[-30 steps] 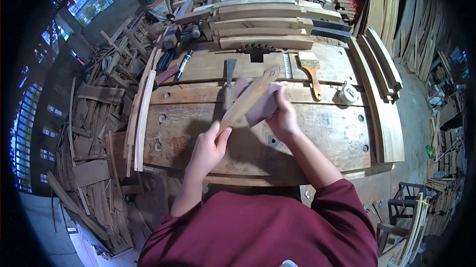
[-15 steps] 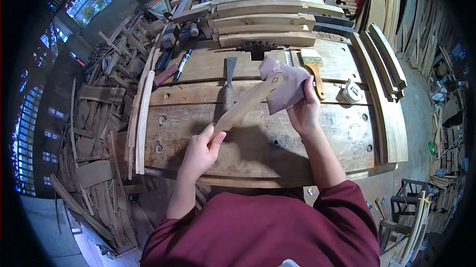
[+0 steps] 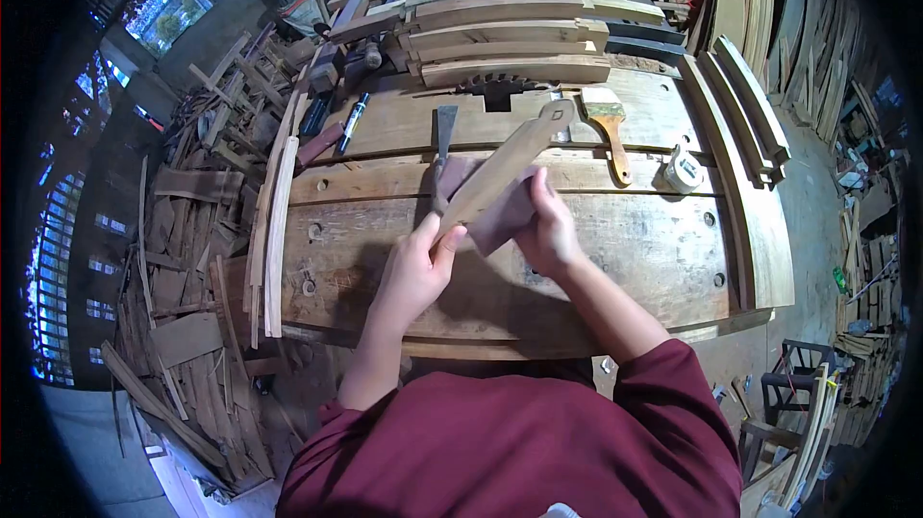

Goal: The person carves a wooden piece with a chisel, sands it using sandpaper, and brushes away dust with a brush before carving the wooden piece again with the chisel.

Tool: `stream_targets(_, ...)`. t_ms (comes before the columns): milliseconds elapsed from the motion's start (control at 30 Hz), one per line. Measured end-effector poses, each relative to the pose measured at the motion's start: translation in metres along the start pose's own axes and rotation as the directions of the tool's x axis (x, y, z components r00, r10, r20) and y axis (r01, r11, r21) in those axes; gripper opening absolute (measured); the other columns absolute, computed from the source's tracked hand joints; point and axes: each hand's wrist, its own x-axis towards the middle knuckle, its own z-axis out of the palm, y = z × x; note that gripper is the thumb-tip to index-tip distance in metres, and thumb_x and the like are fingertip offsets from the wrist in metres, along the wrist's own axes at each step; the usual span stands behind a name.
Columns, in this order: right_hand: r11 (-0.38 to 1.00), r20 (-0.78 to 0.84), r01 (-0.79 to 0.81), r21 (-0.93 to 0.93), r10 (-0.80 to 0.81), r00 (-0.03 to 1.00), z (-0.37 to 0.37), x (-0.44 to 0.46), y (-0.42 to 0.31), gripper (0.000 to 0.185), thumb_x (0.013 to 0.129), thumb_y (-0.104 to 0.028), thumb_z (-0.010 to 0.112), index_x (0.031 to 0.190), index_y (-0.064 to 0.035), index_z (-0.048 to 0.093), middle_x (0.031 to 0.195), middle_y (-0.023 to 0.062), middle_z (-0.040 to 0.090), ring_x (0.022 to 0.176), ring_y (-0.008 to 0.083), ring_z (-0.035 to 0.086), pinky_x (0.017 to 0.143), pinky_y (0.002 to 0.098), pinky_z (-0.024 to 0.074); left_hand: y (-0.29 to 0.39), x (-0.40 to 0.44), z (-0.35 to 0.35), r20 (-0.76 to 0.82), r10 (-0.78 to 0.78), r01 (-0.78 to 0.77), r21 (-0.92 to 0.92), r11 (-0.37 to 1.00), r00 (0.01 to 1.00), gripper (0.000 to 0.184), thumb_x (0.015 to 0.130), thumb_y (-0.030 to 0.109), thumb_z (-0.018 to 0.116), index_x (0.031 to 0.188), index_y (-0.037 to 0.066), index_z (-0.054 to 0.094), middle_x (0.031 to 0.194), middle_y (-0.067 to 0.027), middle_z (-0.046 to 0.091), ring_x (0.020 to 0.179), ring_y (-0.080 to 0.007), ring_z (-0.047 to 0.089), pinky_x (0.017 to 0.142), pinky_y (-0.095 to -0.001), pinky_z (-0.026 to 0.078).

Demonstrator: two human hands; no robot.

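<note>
My left hand (image 3: 420, 263) is closed on the lower end of a flat wooden piece (image 3: 505, 167), which slants up to the right and has a small hole near its far tip. My right hand (image 3: 550, 230) grips a purplish-brown sheet, like sandpaper (image 3: 505, 220), that lies behind the wood and shows on both sides of it. Just left of the wood is a chisel-like tool (image 3: 445, 134) with a flat metal blade. A wide brush (image 3: 607, 124) and a white round tape measure (image 3: 684, 172) rest on the workbench (image 3: 635, 259) to the right.
Stacked boards (image 3: 510, 37) lie across the back of the bench, behind a toothed saw blade (image 3: 500, 87). A blue marker (image 3: 354, 122) and a dark red roll (image 3: 320, 145) are at the back left. Long boards (image 3: 760, 230) line the right edge.
The sheet has slid down along the wood from its far tip toward my left hand, and my right hand has moved down and left with it. The wood's tip has shifted up and right.
</note>
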Motion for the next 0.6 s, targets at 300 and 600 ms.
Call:
stream_targets(300,0.996,-0.020,-0.054,0.070,0.056,0.998,0.015,-0.005,0.007,0.060,0.095,-0.050,0.035,0.127,0.0008,0.040,0.126,0.0137,0.050,0.117,0.0257,0.049,0.100,0.0417,0.0365,-0.005,0.006,-0.004,0.052,-0.050,0.047,0.056,0.997,0.997,0.026,0.091,0.026,0.056,0.104,0.004,0.059,0.067,-0.0208,0.058,0.059,-0.0298,0.061,0.054,-0.0364,0.046)
stream_targets(600,1.000,-0.026,-0.011,0.020,0.012,1.000,0.007,-0.001,0.005,0.052,0.097,-0.043,0.037,0.129,-0.0025,0.040,0.125,0.0113,0.051,0.116,0.0242,0.049,0.101,0.0428,0.0354,-0.018,0.007,0.008,0.014,0.026,-0.025,-0.078,0.997,1.000,0.028,0.090,0.024,0.058,0.082,0.000,0.050,0.060,-0.0228,0.050,0.049,-0.0345,0.048,0.048,-0.0371,0.039)
